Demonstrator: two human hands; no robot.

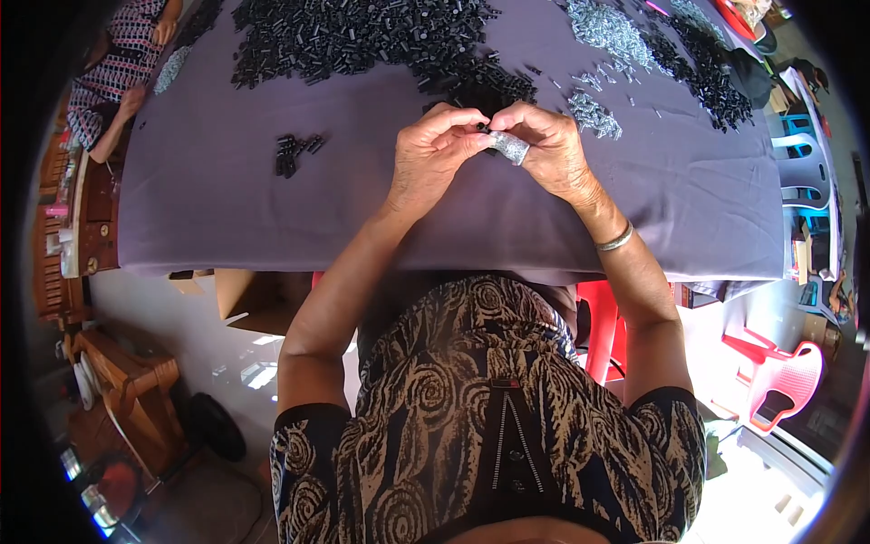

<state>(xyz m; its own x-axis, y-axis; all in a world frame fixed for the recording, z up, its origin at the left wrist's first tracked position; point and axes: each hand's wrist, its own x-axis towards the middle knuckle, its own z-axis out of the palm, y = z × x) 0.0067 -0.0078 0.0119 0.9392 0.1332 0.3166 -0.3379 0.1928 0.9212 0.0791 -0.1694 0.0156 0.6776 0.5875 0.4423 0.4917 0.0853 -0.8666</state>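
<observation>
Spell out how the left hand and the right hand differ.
Wrist: the right hand has a silver-coloured bangle above its wrist; the left hand has none.
Contents: the right hand holds a small silvery packet, while the left hand's fingertips pinch a tiny black piece by the packet's upper end.
Shared: both are bare, with fingers bent, and meet above the purple-grey cloth.

1 small black piece [483, 128], pinched, partly hidden, just beside 1 silvery packet [510, 148], gripped, slanting down rightward
</observation>
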